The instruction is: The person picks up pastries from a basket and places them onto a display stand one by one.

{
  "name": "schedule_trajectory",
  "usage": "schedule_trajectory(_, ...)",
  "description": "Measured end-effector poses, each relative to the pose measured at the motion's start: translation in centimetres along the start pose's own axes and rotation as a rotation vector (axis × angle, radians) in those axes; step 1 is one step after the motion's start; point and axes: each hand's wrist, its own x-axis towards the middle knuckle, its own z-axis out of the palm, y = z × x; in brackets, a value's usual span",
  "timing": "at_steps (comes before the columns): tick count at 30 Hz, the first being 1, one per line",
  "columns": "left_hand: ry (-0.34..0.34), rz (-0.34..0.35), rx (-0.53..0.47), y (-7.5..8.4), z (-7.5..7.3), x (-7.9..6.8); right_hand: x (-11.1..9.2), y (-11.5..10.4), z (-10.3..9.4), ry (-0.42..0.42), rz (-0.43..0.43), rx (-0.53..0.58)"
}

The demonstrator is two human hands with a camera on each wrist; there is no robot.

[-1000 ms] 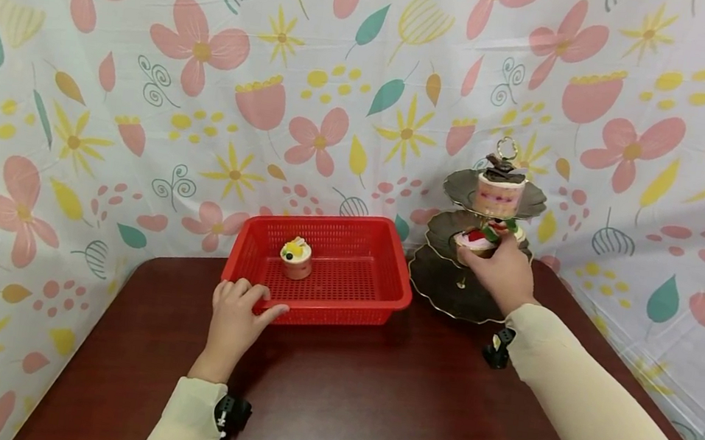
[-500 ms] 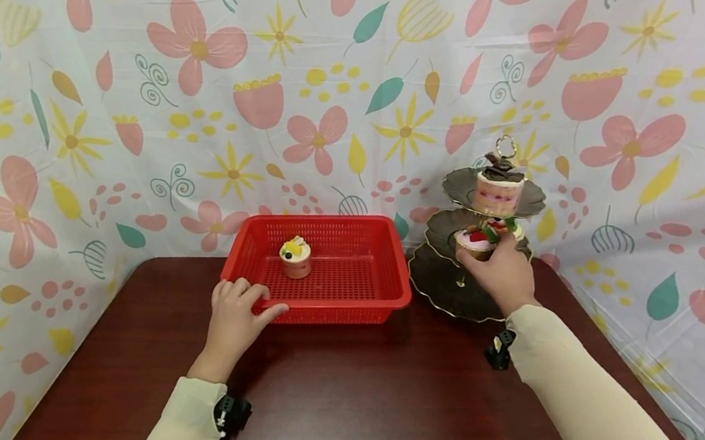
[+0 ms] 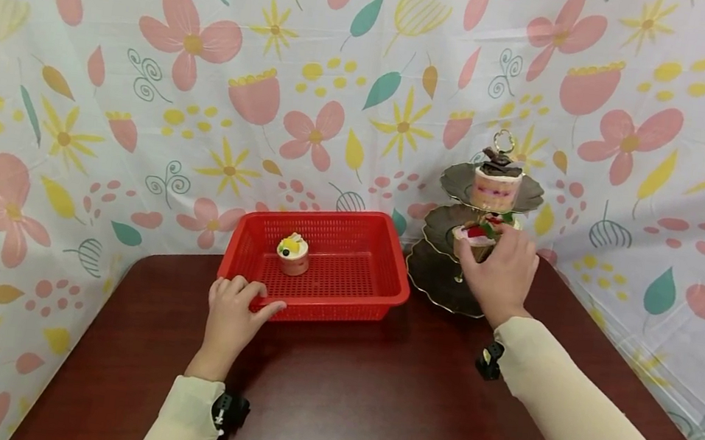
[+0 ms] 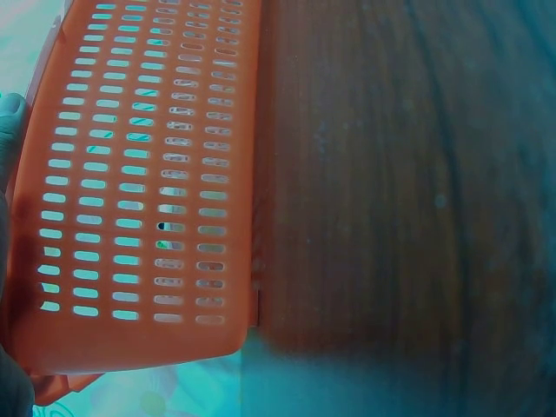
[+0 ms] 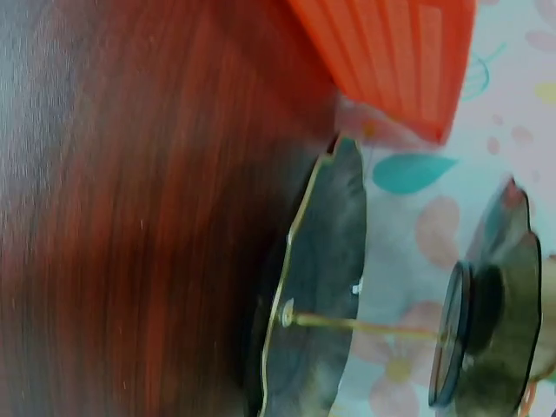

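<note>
My left hand [image 3: 232, 319] grips the near left rim of a red perforated plastic basket [image 3: 341, 308]; its side wall [image 4: 139, 182] fills much of the left wrist view. Inside stands a small cupcake [image 3: 292, 260] with cream and yellow topping. At the right, my right hand [image 3: 502, 273] holds a strawberry-topped cupcake [image 3: 476, 238] between thumb and fingers, at the middle tier of a dark three-tier stand [image 3: 441, 232]. Another red-and-white topped cake shows partly behind that hand. A chocolate-topped cake [image 3: 495, 190] sits on the top tier. The right wrist view hides both hand and cupcake.
The stand's bottom tier [image 5: 317, 261] rests on the dark brown table [image 3: 356, 399], just right of the basket. A flower-patterned cloth [image 3: 329, 38] hangs behind and at both sides. Each wrist wears a black camera.
My right hand has shifted slightly left and toward me, with the strawberry cupcake now more tilted. My left hand keeps its hold on the rim. The head view has moved a little.
</note>
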Motion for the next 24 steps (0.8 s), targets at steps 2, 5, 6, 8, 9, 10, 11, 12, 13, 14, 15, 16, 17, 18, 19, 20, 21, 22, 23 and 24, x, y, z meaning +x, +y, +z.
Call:
schedule_trajectory(2, 0.0, 0.0, 0.004, 0.0, 0.0, 0.0, -0.2, -0.8, 0.3, 0.012, -0.07, 0.052)
schedule_trajectory(5, -0.012, -0.004, 0.015, -0.1, 0.0, 0.0, -0.5, -2.1, 0.9, 0.006, -0.157, 0.118)
schedule_trajectory(6, -0.016, -0.006, 0.018, -0.1, 0.0, 0.0, -0.6, -2.6, 1.2, -0.002, -0.179, 0.138)
schedule_trajectory(8, -0.022, -0.008, 0.021, -0.1, 0.0, 0.0, -0.7, -3.6, 1.8, -0.029, -0.205, 0.17)
schedule_trajectory(9, -0.023, -0.009, 0.021, 0.0, 0.0, 0.0, -0.8, -4.2, 2.2, -0.047, -0.208, 0.184)
schedule_trajectory(10, -0.023, -0.01, 0.021, 0.0, -0.1, 0.0, -0.9, -4.7, 2.6, -0.067, -0.204, 0.192)
schedule_trajectory(11, -0.021, -0.009, 0.02, 0.1, -0.1, 0.1, -1.0, -5.3, 2.9, -0.09, -0.195, 0.203)
schedule_trajectory(12, -0.02, -0.009, 0.02, 0.1, -0.2, 0.1, -1.1, -5.8, 3.4, -0.116, -0.178, 0.215)
schedule_trajectory(13, -0.02, -0.009, 0.021, 0.1, -0.2, 0.1, -1.1, -6.3, 3.8, -0.147, -0.155, 0.228)
schedule_trajectory(14, -0.019, -0.009, 0.02, 0.1, -0.2, 0.1, -1.2, -6.8, 4.2, -0.184, -0.125, 0.24)
schedule_trajectory(15, -0.02, -0.009, 0.022, 0.1, -0.2, 0.1, -1.3, -7.3, 4.6, -0.226, -0.09, 0.255)
schedule_trajectory(16, -0.024, -0.01, 0.023, 0.1, -0.2, 0.1, -1.4, -7.8, 5.0, -0.272, -0.05, 0.27)
schedule_trajectory(17, -0.028, -0.012, 0.023, 0.1, -0.2, 0.1, -1.5, -8.2, 5.4, -0.318, -0.009, 0.287)
schedule_trajectory(18, -0.033, -0.015, 0.023, 0.0, -0.2, 0.0, -1.5, -8.7, 5.8, -0.364, 0.034, 0.304)
schedule_trajectory(19, -0.037, -0.017, 0.02, 0.0, -0.1, 0.0, -1.6, -9.1, 6.2, -0.406, 0.069, 0.321)
schedule_trajectory(20, -0.043, -0.02, 0.02, 0.0, -0.1, 0.0, -1.6, -9.5, 6.6, -0.444, 0.104, 0.339)
schedule_trajectory(21, -0.049, -0.023, 0.021, -0.1, -0.1, 0.0, -1.6, -10.0, 7.0, -0.476, 0.131, 0.356)
schedule_trajectory(22, -0.052, -0.025, 0.019, 0.0, -0.1, 0.0, -1.6, -10.4, 7.4, -0.505, 0.149, 0.368)
schedule_trajectory(23, -0.054, -0.024, 0.02, 0.0, -0.1, 0.1, -1.6, -10.9, 7.8, -0.535, 0.162, 0.381)
schedule_trajectory(24, -0.054, -0.023, 0.02, 0.0, -0.1, 0.1, -1.5, -11.4, 8.3, -0.563, 0.174, 0.387)
